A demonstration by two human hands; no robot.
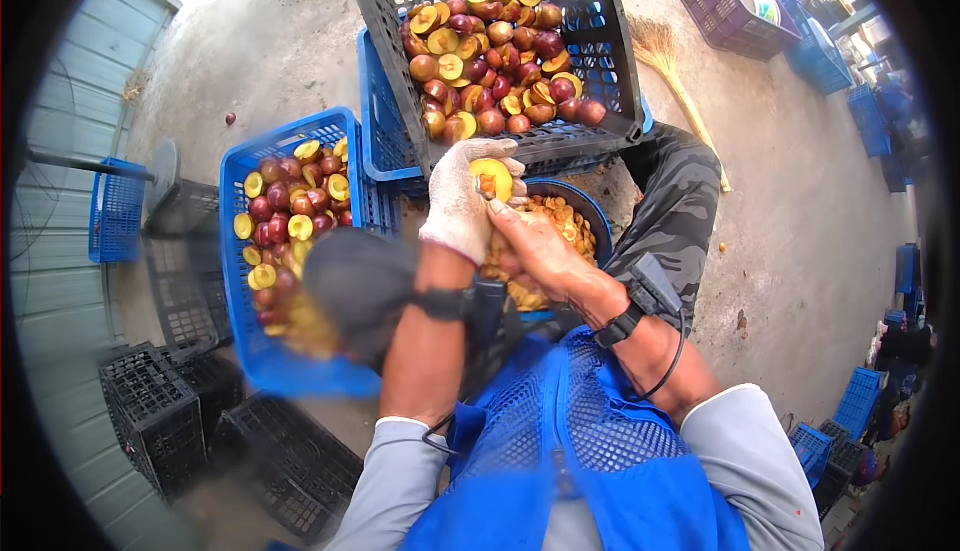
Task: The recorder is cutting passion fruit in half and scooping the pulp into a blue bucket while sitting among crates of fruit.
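A halved fruit sits just above the blue bucket, cupped in the gloved left hand. The bare right hand pinches at its edge. Behind the bucket a black crate holds more fruit.

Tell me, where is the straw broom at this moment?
In the head view, the straw broom lies on the concrete floor at upper right, just right of the black crate filled with halved fruit.

Bright daylight, fisheye vignette, blurred left foreground.

Head-worn fisheye — steeply downward, close
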